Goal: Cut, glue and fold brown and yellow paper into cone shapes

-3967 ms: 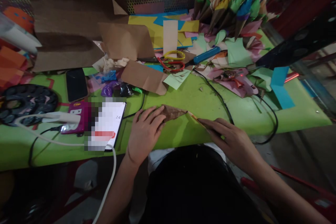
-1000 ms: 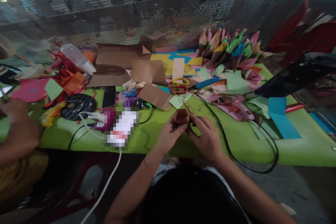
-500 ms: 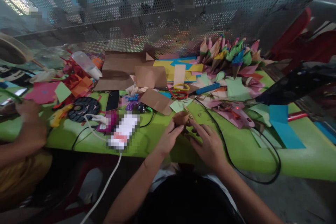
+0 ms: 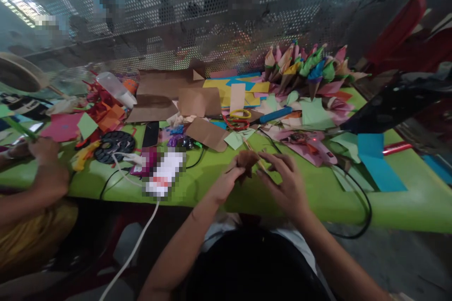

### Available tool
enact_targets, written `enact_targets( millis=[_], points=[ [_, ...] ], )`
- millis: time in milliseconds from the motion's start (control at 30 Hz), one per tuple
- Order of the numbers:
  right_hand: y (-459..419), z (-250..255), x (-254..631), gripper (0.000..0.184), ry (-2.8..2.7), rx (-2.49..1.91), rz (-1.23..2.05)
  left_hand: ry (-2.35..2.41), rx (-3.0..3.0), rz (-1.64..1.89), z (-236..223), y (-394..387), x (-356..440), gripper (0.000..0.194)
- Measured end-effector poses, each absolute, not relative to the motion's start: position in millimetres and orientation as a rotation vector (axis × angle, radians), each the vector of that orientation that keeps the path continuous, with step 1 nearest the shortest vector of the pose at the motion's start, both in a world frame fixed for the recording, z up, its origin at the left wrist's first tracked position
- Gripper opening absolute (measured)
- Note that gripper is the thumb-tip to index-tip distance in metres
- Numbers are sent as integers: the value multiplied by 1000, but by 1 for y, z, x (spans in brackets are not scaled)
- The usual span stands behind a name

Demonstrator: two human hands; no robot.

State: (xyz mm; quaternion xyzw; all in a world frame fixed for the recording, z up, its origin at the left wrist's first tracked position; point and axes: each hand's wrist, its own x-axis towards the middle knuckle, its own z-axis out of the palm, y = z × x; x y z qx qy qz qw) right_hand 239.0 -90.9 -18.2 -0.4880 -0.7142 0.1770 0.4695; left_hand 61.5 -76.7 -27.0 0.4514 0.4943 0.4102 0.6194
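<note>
Co-worker's hand (image 4: 45,151), far left, grips a slim green strip (image 4: 20,128) above the smooth lime tabletop (image 4: 406,211). Further right, past a bright-screened phone (image 4: 165,174), the person's left hand (image 4: 229,179) reaches up from a slanting forearm, thumb and fingers clamped on a brown paper piece (image 4: 247,160), matte and creased, held over the table near its front edge. A thin pencil (image 4: 261,164) shows between the hands. The right hand (image 4: 285,176) arches beside the paper, thumb and forefinger parted; whether its other fingers close on the pencil, I cannot tell. Pointed paper cones (image 4: 303,69) with crinkled, coloured tops lean bunched at upper right. Half a second ago the brown paper showed a rounder open mouth; four seconds ago it lay flattened on the table.
</note>
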Motion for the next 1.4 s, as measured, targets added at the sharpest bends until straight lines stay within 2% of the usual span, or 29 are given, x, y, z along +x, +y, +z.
enact_targets(
  millis=[100,200,400,633,833,967,1033,1267,1400],
  points=[
    [-81,-11,242,23,-1737,-1179,471,1161,1196,865,-14,-81,63,36],
    [-73,-11,242,14,-1744,-1202,571,1181,1291,773,-2,-85,66,45],
    [-68,-12,241,11,-1739,-1128,843,1165,1291,703,2,-88,65,51],
    [-70,-6,242,5,-1728,-1116,979,1140,1230,709,-8,-88,61,52],
    [-70,-10,238,8,-1711,-1106,959,1102,1235,702,-11,-86,59,57],
    [-71,-15,245,22,-1630,-1142,904,1007,1261,838,-14,-79,56,60],
    [-72,-17,250,23,-1611,-1164,884,1029,1288,914,-13,-73,52,59],
    [-82,-25,273,28,-1619,-1225,933,1457,1625,995,-1,-43,31,41],
    [-88,-29,291,32,-1604,-1305,914,1718,1746,923,10,-24,23,45]
  ],
)
